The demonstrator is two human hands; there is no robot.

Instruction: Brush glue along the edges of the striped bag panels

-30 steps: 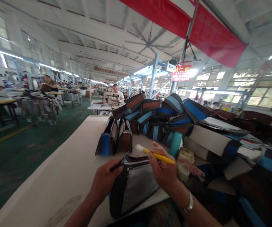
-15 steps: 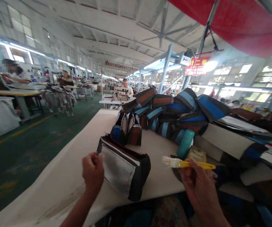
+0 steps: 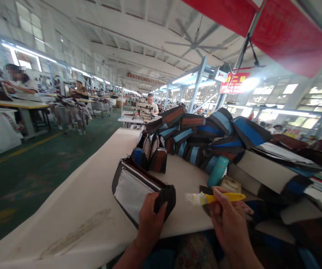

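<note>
A dark bag piece [image 3: 131, 190] with a pale grey panel stands on the cream-covered table [image 3: 93, 179]. My left hand [image 3: 151, 218] grips its near right corner, thumb and fingers closed on the dark edge. To the right, my right hand [image 3: 225, 213] is closed around the yellow handle of a brush [image 3: 211, 197], whose pale bristles point left toward the bag piece without touching it. Behind my right hand are a teal bottle [image 3: 218, 171] and a small yellowish container [image 3: 230, 185].
Bag pieces with blue or brown stripes [image 3: 196, 129] are heaped at the back and right of the table. More fabric panels [image 3: 273, 168] lie at the right. People sit at workstations farther off; a green floor [image 3: 62, 160] runs along the left.
My left hand has moved right, from the bag piece's left corner to its right corner. The bag piece has turned slightly and shifted left. My right hand and the brush have moved a little left.
</note>
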